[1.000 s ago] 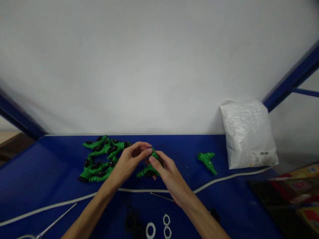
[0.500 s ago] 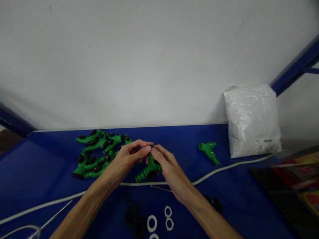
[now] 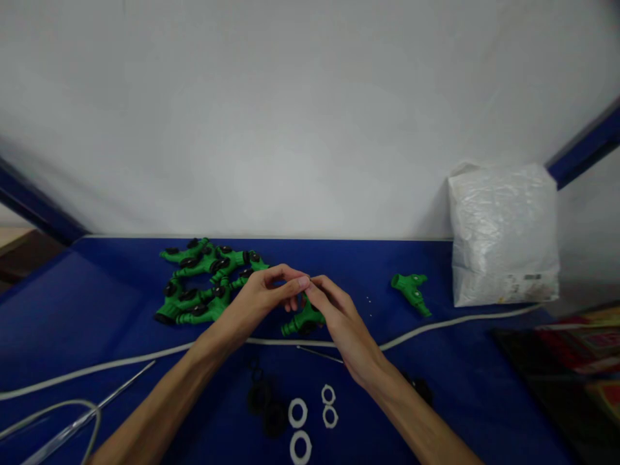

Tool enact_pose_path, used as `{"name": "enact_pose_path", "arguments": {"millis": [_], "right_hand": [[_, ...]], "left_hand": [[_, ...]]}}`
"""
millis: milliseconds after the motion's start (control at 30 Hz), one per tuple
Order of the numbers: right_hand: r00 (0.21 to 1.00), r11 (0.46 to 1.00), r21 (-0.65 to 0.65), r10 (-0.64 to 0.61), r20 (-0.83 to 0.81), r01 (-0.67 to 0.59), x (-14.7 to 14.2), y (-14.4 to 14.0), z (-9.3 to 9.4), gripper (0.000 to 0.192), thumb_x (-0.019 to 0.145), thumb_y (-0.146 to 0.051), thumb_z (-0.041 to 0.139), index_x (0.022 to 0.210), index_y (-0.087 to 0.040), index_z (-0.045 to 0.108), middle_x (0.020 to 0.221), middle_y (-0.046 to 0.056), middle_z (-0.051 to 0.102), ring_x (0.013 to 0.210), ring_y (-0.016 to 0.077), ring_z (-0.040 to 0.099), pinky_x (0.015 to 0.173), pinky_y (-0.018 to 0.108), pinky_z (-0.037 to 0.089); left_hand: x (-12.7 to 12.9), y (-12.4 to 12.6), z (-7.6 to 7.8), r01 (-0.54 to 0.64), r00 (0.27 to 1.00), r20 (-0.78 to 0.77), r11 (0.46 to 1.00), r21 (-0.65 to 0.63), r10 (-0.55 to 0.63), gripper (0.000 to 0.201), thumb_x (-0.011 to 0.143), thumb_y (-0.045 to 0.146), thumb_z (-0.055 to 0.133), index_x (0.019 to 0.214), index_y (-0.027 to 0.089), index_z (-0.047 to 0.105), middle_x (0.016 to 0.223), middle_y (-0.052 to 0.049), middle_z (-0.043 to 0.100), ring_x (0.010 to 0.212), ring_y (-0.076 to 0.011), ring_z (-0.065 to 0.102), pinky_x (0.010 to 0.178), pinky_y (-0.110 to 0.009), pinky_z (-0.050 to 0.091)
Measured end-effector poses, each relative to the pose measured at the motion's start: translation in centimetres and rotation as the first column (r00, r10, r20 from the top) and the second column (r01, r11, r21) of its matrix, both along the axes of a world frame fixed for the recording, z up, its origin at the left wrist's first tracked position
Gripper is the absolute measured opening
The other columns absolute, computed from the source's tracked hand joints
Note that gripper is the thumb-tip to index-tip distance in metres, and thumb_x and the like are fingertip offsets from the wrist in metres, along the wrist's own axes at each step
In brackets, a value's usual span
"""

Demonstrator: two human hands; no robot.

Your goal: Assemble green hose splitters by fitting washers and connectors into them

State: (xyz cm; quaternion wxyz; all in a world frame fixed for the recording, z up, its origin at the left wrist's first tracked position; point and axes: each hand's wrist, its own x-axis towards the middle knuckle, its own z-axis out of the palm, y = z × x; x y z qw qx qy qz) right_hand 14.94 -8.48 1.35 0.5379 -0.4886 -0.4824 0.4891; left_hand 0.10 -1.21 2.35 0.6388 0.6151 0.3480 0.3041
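Left hand: the left hand [image 3: 256,300] comes in from the lower left, fingers curled and thumb pinched to forefinger right above the fitting; something tiny may sit in that pinch, but it can't be made out.
Right hand: the right hand [image 3: 339,316] has its fingers closed round the upper end of the green fitting [image 3: 303,321], fingertips meeting the left hand's over it.
Where the fitting is: mid-worktop, right under the two sets of fingertips, its lower end down near or on the blue worktop [image 3: 460,361].
Key relation: the fitting's long axis slants from lower left up to upper right, into the right palm; the right hand carries it, and the left pinch is poised at its top end, touching or just short, hard to tell.
Fitting, look and feel: moulded green plastic, branched and knobbly, with a dark part on it.
Pile at left: a heap of like green fittings [image 3: 203,284] with black round caps, just beyond the left wrist.
Lone piece: one more green branched piece [image 3: 411,292] lies well apart to the right, near a crinkly white plastic bag [image 3: 504,236].
Near edge: white rings [image 3: 298,412], flat and smooth, beside dark rings [image 3: 264,403]; a white cord [image 3: 121,365] snakes across.
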Motion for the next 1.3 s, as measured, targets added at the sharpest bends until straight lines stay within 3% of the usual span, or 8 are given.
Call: {"name": "enact_pose_path", "arguments": {"millis": [533, 933, 1300], "right_hand": [[1.000, 1.000, -0.005, -0.005, -0.031, 0.005, -0.1, -0.2, -0.3, 0.026, 0.098, -0.045, 0.052, 0.094, -0.024, 0.067, 0.089, -0.003, 0.064, 0.091, 0.0159, 0.055, 0.085, 0.026, 0.039], [0.999, 1.000, -0.010, 0.022, -0.033, -0.022, 0.0, -0.4, -0.1, 0.031, 0.099, -0.045, 0.049, 0.082, -0.022, 0.061, 0.082, -0.003, 0.056, 0.084, 0.0148, 0.050, 0.078, 0.025, 0.036], [0.993, 0.997, -0.041, 0.057, -0.100, -0.062, 0.1, -0.5, -0.1, 0.033, 0.096, -0.050, 0.051, 0.084, -0.022, 0.065, 0.082, -0.001, 0.052, 0.081, 0.0162, 0.047, 0.074, 0.027, 0.038]], "left_hand": [[0.2, -0.1, -1.1, 0.046, 0.978, 0.206, 0.953, -0.298, 0.017, 0.023, 0.076, 0.036, 0.080, 0.082, 0.015, 0.073, 0.067, 0.001, 0.060, 0.062, -0.0081, 0.048, 0.061, -0.020, 0.036], [0.2, -0.1, -1.4, 0.079, 0.965, 0.263, 0.963, -0.257, -0.009, 0.022, 0.079, 0.035, 0.077, 0.074, 0.016, 0.066, 0.064, 0.001, 0.058, 0.064, -0.0109, 0.045, 0.062, -0.024, 0.031], [0.2, -0.3, -1.3, 0.074, 0.954, 0.299, 0.971, -0.228, -0.003, 0.019, 0.079, 0.031, 0.076, 0.073, 0.017, 0.065, 0.073, 0.001, 0.060, 0.068, -0.0130, 0.052, 0.066, -0.026, 0.033]]}}
